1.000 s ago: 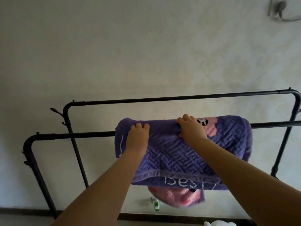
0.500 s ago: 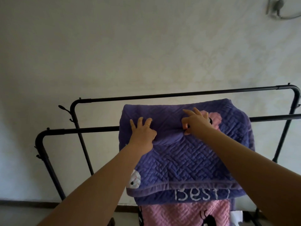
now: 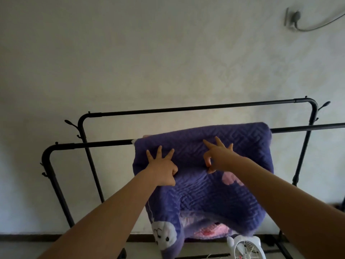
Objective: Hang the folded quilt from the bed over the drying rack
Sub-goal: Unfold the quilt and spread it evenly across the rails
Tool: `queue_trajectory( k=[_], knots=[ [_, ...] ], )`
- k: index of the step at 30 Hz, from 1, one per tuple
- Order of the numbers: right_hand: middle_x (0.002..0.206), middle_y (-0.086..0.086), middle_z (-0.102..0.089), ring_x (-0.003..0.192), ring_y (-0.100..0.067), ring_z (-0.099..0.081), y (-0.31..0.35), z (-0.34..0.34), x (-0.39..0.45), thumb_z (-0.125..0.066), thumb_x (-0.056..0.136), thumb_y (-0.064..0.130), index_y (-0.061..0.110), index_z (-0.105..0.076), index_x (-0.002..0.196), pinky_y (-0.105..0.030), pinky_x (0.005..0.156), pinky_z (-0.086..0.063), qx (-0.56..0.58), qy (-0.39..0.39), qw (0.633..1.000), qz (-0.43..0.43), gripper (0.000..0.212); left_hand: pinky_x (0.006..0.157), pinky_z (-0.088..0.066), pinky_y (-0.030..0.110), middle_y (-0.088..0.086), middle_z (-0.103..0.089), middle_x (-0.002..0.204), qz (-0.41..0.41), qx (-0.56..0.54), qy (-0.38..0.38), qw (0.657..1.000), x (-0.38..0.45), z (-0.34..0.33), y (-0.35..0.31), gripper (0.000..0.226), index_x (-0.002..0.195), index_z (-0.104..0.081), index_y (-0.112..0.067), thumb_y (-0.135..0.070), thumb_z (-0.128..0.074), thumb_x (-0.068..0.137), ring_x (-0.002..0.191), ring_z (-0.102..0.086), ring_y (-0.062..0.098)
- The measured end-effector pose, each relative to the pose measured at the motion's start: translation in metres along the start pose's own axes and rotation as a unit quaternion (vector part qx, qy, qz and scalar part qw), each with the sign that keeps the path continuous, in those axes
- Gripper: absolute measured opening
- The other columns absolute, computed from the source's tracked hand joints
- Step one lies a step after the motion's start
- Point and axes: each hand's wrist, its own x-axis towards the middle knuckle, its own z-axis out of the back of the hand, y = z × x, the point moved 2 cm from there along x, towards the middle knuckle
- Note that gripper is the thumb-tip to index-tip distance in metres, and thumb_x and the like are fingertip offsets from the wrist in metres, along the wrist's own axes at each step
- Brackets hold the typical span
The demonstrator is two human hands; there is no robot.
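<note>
We are pinching the purple quilt (image 3: 220,195), already draped over the drying rack (image 3: 89,144), with left hand (image 3: 163,170) and right hand (image 3: 217,157), only straightening left.

The quilt (image 3: 214,189) has been drawn further down the near side of the rack (image 3: 89,145), a fold now pinched by both hands.

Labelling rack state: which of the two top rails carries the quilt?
The nearer, lower rail; the purple quilt drapes over it. The rear, higher rail is bare.
</note>
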Motion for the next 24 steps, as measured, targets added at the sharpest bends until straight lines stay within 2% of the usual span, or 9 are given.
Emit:
queue_trajectory(
  k=[4,6,14,16,17,18,20,22,24],
  knots=[
    [0.162,0.003,0.006,0.145,-0.037,0.018,-0.006,-0.001,-0.007,-0.069,0.086,0.028,0.034,-0.064,0.09,-0.078,0.104,-0.004,0.056,-0.032,0.998,-0.016,0.009,0.108,0.007,0.073,-0.001,0.012,0.162,0.0,-0.03,0.016,0.999,-0.003,-0.002,-0.002,0.032,0.075,-0.053,-0.03,-0.061,-0.062,0.078,0.145,0.017,0.042],
    [0.162,0.002,0.008,0.146,-0.035,0.019,-0.012,-0.001,-0.006,-0.069,0.086,0.03,0.033,-0.065,0.107,-0.078,0.105,-0.004,0.067,-0.028,0.997,-0.029,0.022,0.109,0.007,0.072,-0.002,0.013,0.162,0.0,-0.035,0.008,0.999,0.001,-0.001,-0.005,0.042,0.08,-0.055,-0.027,-0.069,-0.059,0.076,0.145,0.018,0.04],
    [0.162,0.0,0.005,0.146,-0.033,0.018,-0.035,-0.012,0.003,-0.069,0.085,0.035,0.033,-0.063,0.11,-0.077,0.105,0.0,0.064,-0.044,0.996,-0.045,0.026,0.109,0.004,0.073,-0.002,0.015,0.162,-0.019,-0.022,-0.012,0.999,0.031,0.004,-0.032,0.041,0.085,-0.054,-0.025,-0.064,-0.061,0.078,0.146,0.017,0.039],
    [0.162,0.0,0.003,0.147,-0.034,0.015,-0.045,-0.013,0.004,-0.066,0.087,0.035,0.037,-0.059,0.118,-0.076,0.106,0.0,0.047,-0.054,0.996,-0.054,0.032,0.11,0.004,0.072,-0.001,0.015,0.162,-0.026,-0.028,-0.023,0.999,0.041,0.006,-0.04,0.04,0.094,-0.055,-0.027,-0.063,-0.062,0.078,0.146,0.016,0.038],
    [0.162,0.0,0.001,0.147,-0.034,0.013,-0.054,-0.014,0.005,-0.064,0.088,0.035,0.039,-0.054,0.124,-0.075,0.107,0.0,0.035,-0.061,0.996,-0.062,0.038,0.11,0.004,0.071,0.0,0.016,0.162,-0.033,-0.03,-0.027,0.999,0.048,0.006,-0.047,0.044,0.106,-0.055,-0.03,-0.063,-0.061,0.079,0.146,0.016,0.038],
    [0.162,0.0,-0.001,0.148,-0.034,0.011,-0.063,-0.015,0.006,-0.064,0.088,0.036,0.041,-0.048,0.13,-0.074,0.108,-0.002,0.03,-0.069,0.995,-0.067,0.045,0.111,0.003,0.071,0.001,0.018,0.161,-0.04,-0.026,-0.032,0.998,0.055,0.008,-0.054,0.053,0.122,-0.051,-0.033,-0.063,-0.06,0.079,0.146,0.016,0.038],
    [0.162,-0.002,-0.006,0.148,-0.033,0.006,-0.086,-0.015,0.007,-0.063,0.088,0.037,0.041,-0.034,0.142,-0.072,0.11,-0.005,0.028,-0.092,0.992,-0.077,0.061,0.111,0.002,0.07,0.001,0.021,0.161,-0.052,-0.015,-0.049,0.997,0.07,0.009,-0.075,0.074,0.145,-0.028,-0.04,-0.064,-0.057,0.082,0.146,0.016,0.037],
    [0.162,-0.004,-0.005,0.148,-0.033,0.005,-0.096,-0.013,0.007,-0.062,0.089,0.035,0.038,-0.022,0.149,-0.068,0.113,-0.006,0.029,-0.103,0.991,-0.082,0.072,0.112,0.001,0.07,0.002,0.021,0.16,-0.064,0.001,-0.074,0.995,0.077,0.012,-0.085,0.082,0.151,-0.011,-0.041,-0.063,-0.054,0.085,0.147,0.016,0.036],
    [0.162,-0.003,-0.002,0.149,-0.031,0.006,-0.115,-0.01,0.006,-0.063,0.089,0.034,0.034,-0.016,0.151,-0.065,0.115,-0.003,0.02,-0.112,0.99,-0.087,0.078,0.112,0.001,0.069,0.003,0.02,0.161,-0.077,0.01,-0.093,0.993,0.091,0.015,-0.107,0.083,0.152,-0.005,-0.041,-0.062,-0.052,0.087,0.147,0.017,0.036]
  ],
)
